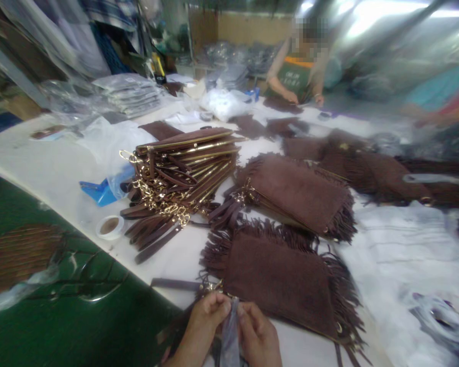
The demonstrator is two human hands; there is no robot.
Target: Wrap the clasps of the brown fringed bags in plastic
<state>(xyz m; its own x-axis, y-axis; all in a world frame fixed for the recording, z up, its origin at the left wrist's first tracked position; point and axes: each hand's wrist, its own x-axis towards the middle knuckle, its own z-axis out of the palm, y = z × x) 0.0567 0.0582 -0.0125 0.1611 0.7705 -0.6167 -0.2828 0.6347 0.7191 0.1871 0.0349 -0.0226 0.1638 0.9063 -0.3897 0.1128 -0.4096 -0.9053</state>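
Low in the head view, my left hand and my right hand are side by side at the near edge of a brown fringed pouch. Both have their fingertips pinched on a greyish, shiny strip that hangs down between them; it looks like thin plastic. Just above my left fingers are gold metal fittings at the pouch's corner, with a brown strap reaching left from them. My fingers hide the strip's upper end.
Fringed pouches lie stacked beyond. To the left are zipped brown pouches with gold clasps, a tape roll and a blue piece. White plastic sheets lie right. A co-worker stands across the table.
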